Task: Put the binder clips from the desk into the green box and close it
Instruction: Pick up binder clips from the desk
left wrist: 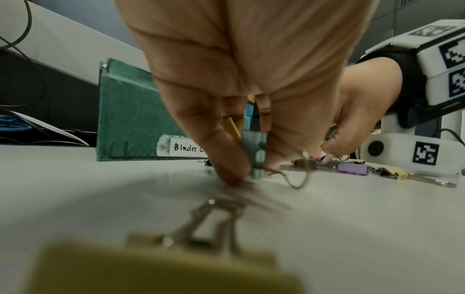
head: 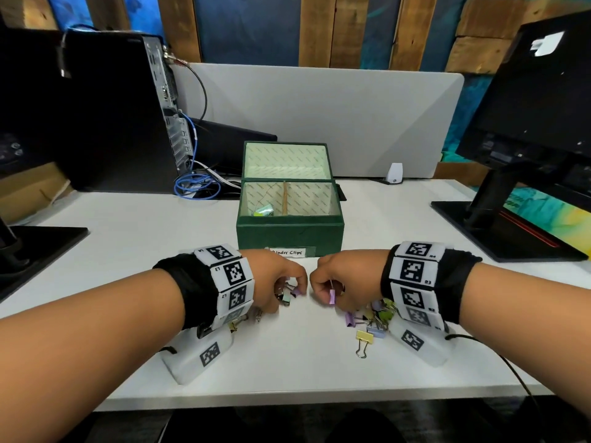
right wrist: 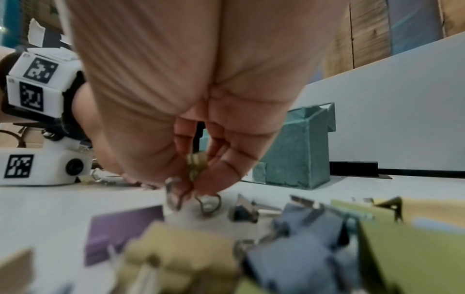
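The green box stands open mid-desk, lid up, with a clip or two in its left compartment. Just in front of it both hands hover low over the white desk. My left hand curls its fingers round a small bunch of binder clips, a teal one showing between the fingertips. My right hand pinches clips too: a purple one in the head view, a gold one in the right wrist view. A loose pile of clips lies under the right wrist.
A yellow clip lies alone near the front. More clips sit under the left wrist. A computer tower and blue cable stand back left, a monitor stand at right, a grey partition behind.
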A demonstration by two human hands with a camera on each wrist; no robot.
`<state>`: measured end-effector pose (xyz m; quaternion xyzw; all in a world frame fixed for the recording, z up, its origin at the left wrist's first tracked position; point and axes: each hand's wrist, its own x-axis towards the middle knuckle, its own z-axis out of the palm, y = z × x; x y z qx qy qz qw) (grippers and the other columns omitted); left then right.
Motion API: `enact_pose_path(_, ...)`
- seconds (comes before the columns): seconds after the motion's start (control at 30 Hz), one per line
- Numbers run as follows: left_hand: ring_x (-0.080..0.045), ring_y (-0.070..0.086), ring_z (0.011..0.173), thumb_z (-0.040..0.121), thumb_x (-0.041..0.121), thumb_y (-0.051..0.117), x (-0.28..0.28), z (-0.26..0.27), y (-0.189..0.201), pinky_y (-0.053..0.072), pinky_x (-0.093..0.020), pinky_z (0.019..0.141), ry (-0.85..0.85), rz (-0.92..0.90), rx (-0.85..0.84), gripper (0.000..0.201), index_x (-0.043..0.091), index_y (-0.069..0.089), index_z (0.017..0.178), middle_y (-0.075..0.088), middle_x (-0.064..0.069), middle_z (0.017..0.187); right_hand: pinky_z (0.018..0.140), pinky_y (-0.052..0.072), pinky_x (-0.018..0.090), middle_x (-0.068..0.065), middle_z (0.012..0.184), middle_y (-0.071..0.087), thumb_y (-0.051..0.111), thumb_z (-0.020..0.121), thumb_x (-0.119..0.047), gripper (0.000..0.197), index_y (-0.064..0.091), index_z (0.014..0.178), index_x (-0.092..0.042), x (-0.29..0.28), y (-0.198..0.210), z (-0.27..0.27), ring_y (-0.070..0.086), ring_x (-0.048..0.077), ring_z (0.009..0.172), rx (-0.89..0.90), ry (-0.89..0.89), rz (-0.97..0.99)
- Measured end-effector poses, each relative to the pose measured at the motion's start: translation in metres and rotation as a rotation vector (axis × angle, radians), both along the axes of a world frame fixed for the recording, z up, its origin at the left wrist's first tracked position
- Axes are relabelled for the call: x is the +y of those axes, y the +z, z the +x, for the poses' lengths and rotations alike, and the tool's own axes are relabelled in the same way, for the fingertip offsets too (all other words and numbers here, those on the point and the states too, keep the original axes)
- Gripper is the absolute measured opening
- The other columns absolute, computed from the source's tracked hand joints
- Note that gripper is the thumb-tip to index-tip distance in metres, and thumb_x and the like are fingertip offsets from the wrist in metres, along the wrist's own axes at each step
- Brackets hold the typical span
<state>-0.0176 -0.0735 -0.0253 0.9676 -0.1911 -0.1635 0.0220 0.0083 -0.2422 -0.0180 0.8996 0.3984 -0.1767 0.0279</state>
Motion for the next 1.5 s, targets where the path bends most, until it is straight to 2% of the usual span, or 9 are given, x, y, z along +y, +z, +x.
enact_pose_path(0.1,-0.015,0.06,0.097,0.077,0.017,0.065,0.001,0.001,0.0,0.05,-0.026,0.085,-0.025,0.017,0.002,0.041,0.036,0.061,0.113,0.064,0.007,0.11,0.056,0.034,0.016,-0.009,0.075,0.049,0.058,0.079,-0.002,0.027,0.049,0.072,-0.026,0.001,0.008,0.005,0.043,0.004,0.063,0.038,-0.015,0.018)
enact_pose_path(0.3,-0.008,0.05,0.079,0.075,0.02,0.069,0.008,0.006,-0.003,0.039,-0.015,0.06,0.019,-0.036,-0.059,0.024,0.027,0.067,0.098,0.055,0.013,0.089,0.066,0.044,0.008,-0.014,0.075,0.056,0.061,0.084,-0.005,0.014,0.06,0.086,-0.019,0.001,0.041,0.026,0.053,0.001,0.07,-0.025,-0.151,0.321)
enact_pose_path(0.4,-0.009,0.055,0.084,0.074,0.019,0.07,0.014,0.008,-0.002,0.049,-0.021,0.074,0.061,-0.09,-0.095,0.017,0.026,0.068,0.089,0.06,0.012,0.092,0.056,0.037,0.0,-0.013,0.077,0.055,0.059,0.085,-0.006,0.013,0.059,0.086,-0.019,0.007,0.057,0.045,0.053,0.007,0.073,-0.258,-0.217,0.602)
enact_pose_path(0.5,-0.012,0.058,0.083,0.073,0.018,0.068,0.021,0.01,0.004,0.055,-0.03,0.081,0.101,-0.185,-0.11,0.016,0.032,0.064,0.079,0.059,0.011,0.086,0.074,0.047,0.018,0.0,0.092,0.061,0.058,0.086,-0.007,0.012,0.06,0.087,-0.019,0.018,0.06,0.067,0.06,0.018,0.087,-0.385,-0.242,0.742)
enact_pose_path(0.73,-0.003,0.06,0.058,0.077,0.009,0.068,0.028,0.03,0.036,0.05,-0.009,0.056,0.275,-0.665,-0.303,0.019,0.028,0.066,0.078,0.063,0.009,0.076,0.088,0.046,0.027,0.003,0.112,0.058,0.058,0.088,-0.011,0.019,0.063,0.104,-0.019,0.017,0.041,0.075,0.058,0.019,0.107,-0.332,-0.323,0.65)
enact_pose_path(0.87,0.001,0.06,0.05,0.078,0.006,0.068,0.016,0.055,0.048,0.054,-0.017,0.061,0.294,-0.816,-0.351,0.014,0.02,0.066,0.081,0.061,0.004,0.068,0.091,0.047,0.028,-0.004,0.103,0.051,0.059,0.088,-0.018,0.016,0.064,0.102,-0.022,-0.003,0.036,0.051,0.055,0.014,0.101,-0.294,-0.239,0.543)
enact_pose_path(0.97,-0.011,0.06,0.059,0.078,0.009,0.069,0.003,0.079,0.052,0.054,-0.028,0.069,0.307,-0.82,-0.402,0.015,0.023,0.065,0.081,0.064,-0.002,0.076,0.088,0.047,0.026,-0.007,0.104,0.053,0.061,0.088,-0.022,0.017,0.064,0.105,-0.024,-0.017,0.035,0.034,0.052,0.009,0.097,-0.236,-0.178,0.377)
enact_pose_path(1.17,-0.013,0.06,0.085,0.085,0.031,0.065,-0.011,0.097,0.046,0.04,-0.011,0.063,0.336,-0.777,-0.395,0.034,0.029,0.059,0.118,0.065,0.005,0.101,0.082,0.046,0.022,-0.013,0.102,0.056,0.061,0.088,-0.025,0.021,0.062,0.109,-0.027,-0.037,0.032,0.016,0.057,0.01,0.097,-0.062,-0.192,0.154)
enact_pose_path(1.5,-0.013,0.065,0.064,0.076,0.02,0.074,0.027,0.033,0.046,0.054,-0.019,0.062,0.202,-0.585,-0.033,0.02,0.029,0.065,0.092,0.07,0.002,0.082,0.071,0.047,0.024,-0.008,0.088,0.061,0.077,0.072,-0.034,0.04,0.06,0.108,-0.037,-0.051,0.013,0.003,0.054,0.007,0.071,0.226,-0.202,-0.039)
